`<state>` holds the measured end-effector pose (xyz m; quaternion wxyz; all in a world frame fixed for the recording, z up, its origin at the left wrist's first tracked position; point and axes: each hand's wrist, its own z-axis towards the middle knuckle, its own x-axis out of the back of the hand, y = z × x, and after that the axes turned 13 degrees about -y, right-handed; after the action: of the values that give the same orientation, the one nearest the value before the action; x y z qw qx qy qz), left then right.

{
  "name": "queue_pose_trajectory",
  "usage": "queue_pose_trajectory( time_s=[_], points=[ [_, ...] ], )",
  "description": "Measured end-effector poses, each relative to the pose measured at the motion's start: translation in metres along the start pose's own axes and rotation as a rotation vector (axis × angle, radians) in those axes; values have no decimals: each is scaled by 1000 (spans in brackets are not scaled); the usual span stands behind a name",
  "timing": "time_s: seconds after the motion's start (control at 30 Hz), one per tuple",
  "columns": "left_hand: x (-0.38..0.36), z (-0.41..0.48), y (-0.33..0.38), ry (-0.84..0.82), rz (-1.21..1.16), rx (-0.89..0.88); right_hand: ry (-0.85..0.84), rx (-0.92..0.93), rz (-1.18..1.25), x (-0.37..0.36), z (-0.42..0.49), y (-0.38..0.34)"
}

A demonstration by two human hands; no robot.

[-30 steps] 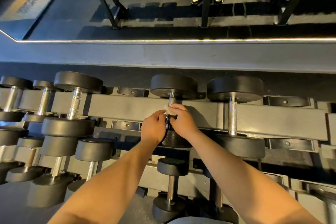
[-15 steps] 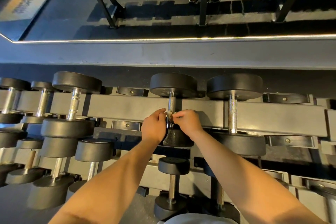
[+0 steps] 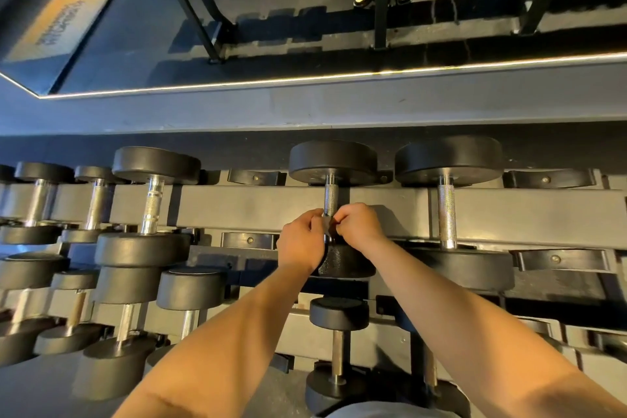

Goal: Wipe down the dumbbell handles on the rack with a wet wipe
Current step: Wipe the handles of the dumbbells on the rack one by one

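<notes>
Step in hand: the handle (image 3: 330,197) of the middle dumbbell (image 3: 334,161) on the top tier is judged to be mid-wipe, and only its lower part is covered by the hands.
Left hand (image 3: 300,241): curled in against the handle from the left, and the wet wipe (image 3: 326,222) is pinched at the fingertips.
Right hand (image 3: 356,226): curled in from the right, fingertips brought up to meet the left, and the same wipe is pinched against the bar.
Wet wipe: only a small pale scrap is seen between the two hands. How far it is wrapped round the bar cannot be told.
Where the handle lies: across the rack (image 3: 237,207), its upper knurled part bare above the hands and its lower end hidden behind them.
Next move: the wipe probably has to be drawn up the bare knurling, or twisted round it, so that the whole bar is covered. After that the right-hand neighbour's handle (image 3: 446,214) is within easy reach.
Remaining work: the handle to the left (image 3: 152,204) and the smaller dumbbell (image 3: 339,314) on the lower tier show no wipe on them.
Around: empty cradles (image 3: 254,176) are bolted beside the occupied slots, and a mirror (image 3: 305,27) is mounted above the rack.
In the way: the thick heads at each end leave little room, so the bar ends are likely to be missed.
</notes>
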<state>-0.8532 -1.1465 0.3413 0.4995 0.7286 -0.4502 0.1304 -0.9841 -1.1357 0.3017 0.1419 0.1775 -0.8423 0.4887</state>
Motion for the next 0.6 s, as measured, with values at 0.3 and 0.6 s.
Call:
queue_pose_trajectory(
  time_s=[0.3,0.6],
  points=[
    [1,-1,0,42,-46,7,105,-45,169,3,11,-13],
    [2,-2,1,30,-62,-9,271,18,301,9,23,-22]
  ],
)
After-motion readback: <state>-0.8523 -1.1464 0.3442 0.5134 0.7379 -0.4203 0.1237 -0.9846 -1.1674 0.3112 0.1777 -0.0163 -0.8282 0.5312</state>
